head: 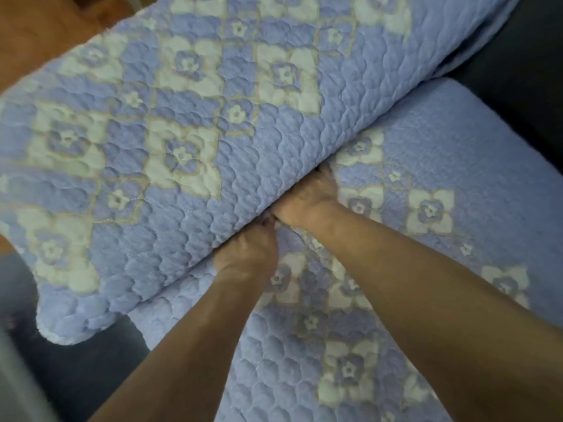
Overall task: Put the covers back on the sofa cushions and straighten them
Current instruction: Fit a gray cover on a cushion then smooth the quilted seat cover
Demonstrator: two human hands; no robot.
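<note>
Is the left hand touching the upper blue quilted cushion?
Touching. The head view shows the left hand pressed against the upper blue quilted cushion at its lower edge.

Soft, dim indoor light with smeared edges

Light is even and muted, without glare or hard highlights. The quilted cover (pixel 189 123) is brightest toward 11 o'clock and dulls toward 5 o'clock. A dark shadow fills the crease at centre. Corners at 7 and 2 o'clock fall nearly black. Motion blur streaks the 8 o'clock edge; straight lines bow outward toward the borders.
</note>
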